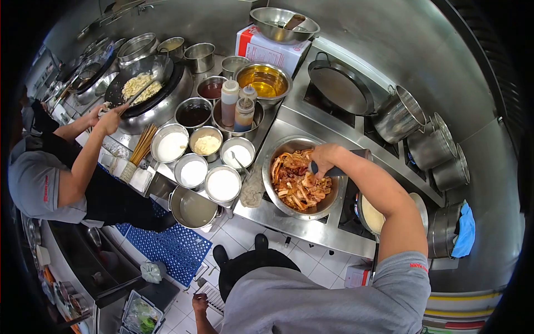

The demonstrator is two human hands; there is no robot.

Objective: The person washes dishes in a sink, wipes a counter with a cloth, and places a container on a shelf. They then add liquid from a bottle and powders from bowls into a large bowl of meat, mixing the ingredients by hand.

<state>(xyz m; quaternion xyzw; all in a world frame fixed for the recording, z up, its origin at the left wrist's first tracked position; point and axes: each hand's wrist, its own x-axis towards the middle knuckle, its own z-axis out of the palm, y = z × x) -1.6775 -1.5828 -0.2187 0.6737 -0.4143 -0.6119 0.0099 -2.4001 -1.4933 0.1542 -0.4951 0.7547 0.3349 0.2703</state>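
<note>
My right hand (327, 160) reaches over a large steel bowl (268, 186) on the stove. Its fingers are closed around a dark grey object (337, 168), whose kind I cannot make out and which my forearm partly covers. Reddish sauced strips and pieces of food (295, 178) fill the bowl. My left hand (199, 302) hangs low at my left side, above the floor. Its fingers are curled, and whatever may be in them is hidden. A pale slatted grate or rack (213, 296) shows just beside it.
Left of the bowl stand tubs of white powder (222, 183), squeeze bottles (228, 103) and a bowl of yellow oil (263, 83). A co-worker (41, 178) stirs food in a wok (147, 92). A pan of pale liquid (371, 214) sits under my right arm; pots (397, 115) line the back.
</note>
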